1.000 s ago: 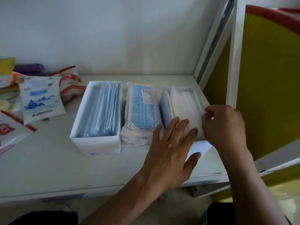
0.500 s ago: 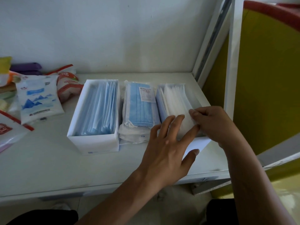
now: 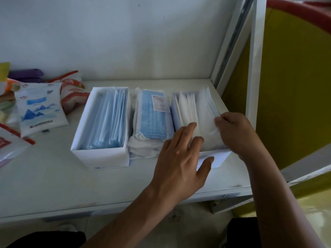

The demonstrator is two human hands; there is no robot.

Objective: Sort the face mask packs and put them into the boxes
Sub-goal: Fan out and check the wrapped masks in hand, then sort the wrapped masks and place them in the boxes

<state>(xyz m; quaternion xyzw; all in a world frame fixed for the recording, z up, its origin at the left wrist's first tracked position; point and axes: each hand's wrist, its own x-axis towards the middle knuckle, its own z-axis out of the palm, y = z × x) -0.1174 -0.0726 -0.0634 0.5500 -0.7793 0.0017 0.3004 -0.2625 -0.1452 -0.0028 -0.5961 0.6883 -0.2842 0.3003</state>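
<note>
Two white boxes stand on the white table. The left box (image 3: pixel 100 154) holds blue mask packs (image 3: pixel 107 119) on edge. The right box (image 3: pixel 216 158) holds white mask packs (image 3: pixel 188 108) on edge. Between the boxes lies a loose stack of blue masks in clear wrap (image 3: pixel 152 119). My left hand (image 3: pixel 179 158) has its fingers spread, pushed in among the white packs, thumb on the box front. My right hand (image 3: pixel 234 133) pinches the rightmost white packs (image 3: pixel 206 111) and leans them to the right, leaving a gap in the row.
At the left lie a tissue pack with a blue mountain print (image 3: pixel 38 108), red-and-white bags (image 3: pixel 73 93), a purple item (image 3: pixel 25 75) and a clear bag with red trim (image 3: pixel 10 142). A wall stands behind; a white frame and yellow panel (image 3: pixel 290 86) bound the right side.
My right hand has pulled the rightmost white packs away to the right, opening a gap. My left fingers have moved deeper in among the packs.
</note>
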